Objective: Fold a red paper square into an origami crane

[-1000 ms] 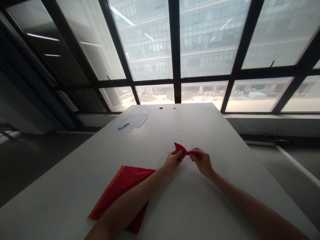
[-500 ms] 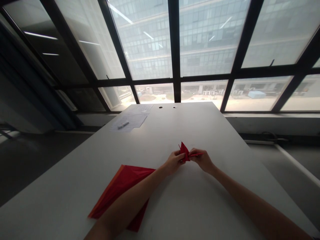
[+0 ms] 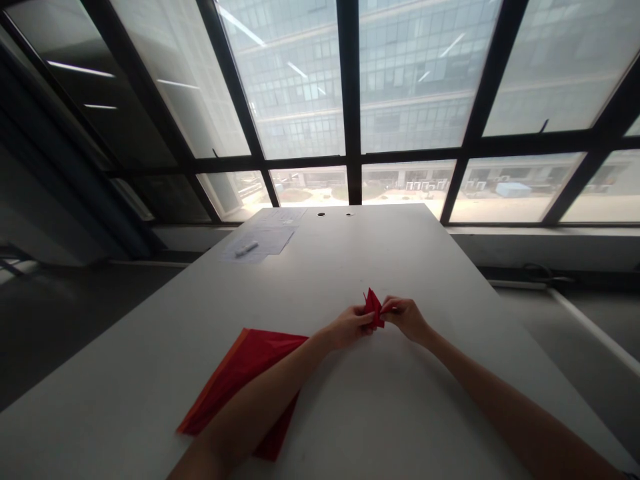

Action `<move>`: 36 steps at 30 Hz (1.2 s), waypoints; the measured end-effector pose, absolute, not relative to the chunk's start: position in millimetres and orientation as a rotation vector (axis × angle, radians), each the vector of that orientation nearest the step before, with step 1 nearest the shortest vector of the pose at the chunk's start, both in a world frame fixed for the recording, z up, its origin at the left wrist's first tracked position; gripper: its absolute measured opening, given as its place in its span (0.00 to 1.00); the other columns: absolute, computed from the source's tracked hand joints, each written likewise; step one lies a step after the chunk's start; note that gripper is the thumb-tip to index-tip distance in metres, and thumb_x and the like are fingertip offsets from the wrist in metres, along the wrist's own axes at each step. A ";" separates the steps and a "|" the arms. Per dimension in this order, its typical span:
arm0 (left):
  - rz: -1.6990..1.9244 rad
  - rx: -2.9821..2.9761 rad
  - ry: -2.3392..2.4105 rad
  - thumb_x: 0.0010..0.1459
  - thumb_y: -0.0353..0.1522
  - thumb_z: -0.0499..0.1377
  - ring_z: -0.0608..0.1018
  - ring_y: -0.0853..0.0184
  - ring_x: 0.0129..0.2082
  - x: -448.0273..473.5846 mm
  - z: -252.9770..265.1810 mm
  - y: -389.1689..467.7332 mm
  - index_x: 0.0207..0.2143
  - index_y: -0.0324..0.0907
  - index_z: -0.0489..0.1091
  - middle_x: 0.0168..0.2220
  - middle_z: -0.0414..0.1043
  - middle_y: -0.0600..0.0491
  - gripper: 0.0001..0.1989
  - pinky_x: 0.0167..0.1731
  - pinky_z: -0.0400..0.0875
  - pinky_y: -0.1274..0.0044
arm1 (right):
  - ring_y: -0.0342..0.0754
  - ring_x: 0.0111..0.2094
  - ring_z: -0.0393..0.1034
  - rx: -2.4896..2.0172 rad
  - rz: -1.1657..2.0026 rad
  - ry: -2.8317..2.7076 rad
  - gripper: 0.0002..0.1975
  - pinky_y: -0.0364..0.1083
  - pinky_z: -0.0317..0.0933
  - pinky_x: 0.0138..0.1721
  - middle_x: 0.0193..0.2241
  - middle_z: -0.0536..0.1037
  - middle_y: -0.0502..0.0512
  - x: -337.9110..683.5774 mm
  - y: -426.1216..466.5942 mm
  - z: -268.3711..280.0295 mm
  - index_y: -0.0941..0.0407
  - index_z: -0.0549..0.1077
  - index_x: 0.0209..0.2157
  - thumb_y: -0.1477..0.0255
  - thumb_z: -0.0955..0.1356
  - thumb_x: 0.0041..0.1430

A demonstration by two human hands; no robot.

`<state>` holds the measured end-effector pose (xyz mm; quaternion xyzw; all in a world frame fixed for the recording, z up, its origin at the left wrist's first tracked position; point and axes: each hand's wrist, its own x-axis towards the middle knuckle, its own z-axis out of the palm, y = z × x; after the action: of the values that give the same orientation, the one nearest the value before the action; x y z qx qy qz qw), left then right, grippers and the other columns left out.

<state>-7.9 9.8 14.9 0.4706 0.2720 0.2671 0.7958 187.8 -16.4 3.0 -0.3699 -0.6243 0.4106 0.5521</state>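
Observation:
A small piece of folded red paper (image 3: 373, 307), with pointed tips sticking up, is held between my two hands over the middle of the table. My left hand (image 3: 353, 325) pinches its left side, thumb in front. On the right side, the fingertips of my right hand (image 3: 404, 318) are closed on the paper's edge. Beneath my left forearm lies a stack of red paper sheets (image 3: 250, 367) with an orange strip along its left edge. Part of that stack is hidden by the arm.
The white table (image 3: 395, 247) runs away toward tall windows. At its far left lie printed sheets (image 3: 277, 241) with a small whitish tube-like object (image 3: 247, 249) on them. Two round holes show near the far edge. A dark curtain (image 3: 75, 153) hangs at left.
The folded red paper has turned and shifted slightly right and down. A narrow red flap that stuck out past my right fingers no longer shows there. The stack lies as before.

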 end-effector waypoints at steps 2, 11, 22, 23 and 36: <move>0.557 1.031 0.586 0.46 0.41 0.73 0.69 0.74 0.24 -8.8 16.7 9.2 0.37 0.33 0.76 0.30 0.72 0.49 0.22 0.29 0.60 0.78 | 0.45 0.28 0.68 -0.892 0.958 -1.490 0.10 0.44 0.62 0.28 0.26 0.73 0.52 186.3 -17.7 4.6 0.56 0.78 0.25 0.64 0.76 0.48; 0.516 0.974 0.546 0.47 0.41 0.72 0.70 0.73 0.26 -10.2 14.7 9.6 0.38 0.34 0.76 0.32 0.72 0.48 0.22 0.30 0.60 0.78 | 0.45 0.28 0.67 -0.885 0.975 -1.451 0.11 0.44 0.64 0.29 0.28 0.72 0.51 184.8 -19.6 9.7 0.57 0.75 0.26 0.64 0.74 0.49; 0.572 1.053 0.586 0.42 0.38 0.74 0.69 0.73 0.26 -7.3 19.1 4.9 0.36 0.32 0.76 0.29 0.71 0.48 0.22 0.29 0.59 0.78 | 0.44 0.27 0.64 -1.030 0.846 -1.400 0.10 0.43 0.61 0.28 0.25 0.71 0.49 182.8 -16.5 6.5 0.56 0.72 0.25 0.66 0.73 0.48; 0.583 1.067 0.590 0.42 0.37 0.74 0.69 0.73 0.26 -6.2 19.1 4.3 0.35 0.32 0.76 0.29 0.71 0.48 0.21 0.29 0.58 0.78 | 0.44 0.26 0.63 -1.065 0.825 -1.386 0.10 0.43 0.60 0.27 0.24 0.71 0.49 181.5 -17.0 5.8 0.56 0.71 0.25 0.66 0.73 0.48; 0.838 1.190 0.740 0.41 0.35 0.73 0.69 0.71 0.25 4.2 15.4 0.2 0.34 0.33 0.78 0.28 0.74 0.49 0.18 0.27 0.58 0.78 | 0.47 0.25 0.68 -1.034 1.016 -1.350 0.16 0.45 0.61 0.28 0.25 0.78 0.54 174.5 -22.3 8.7 0.58 0.78 0.30 0.58 0.73 0.50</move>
<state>4.2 0.2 15.4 0.5312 0.3304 0.3742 0.6846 174.5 -22.3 8.7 -0.4366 -0.5698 0.4288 0.5485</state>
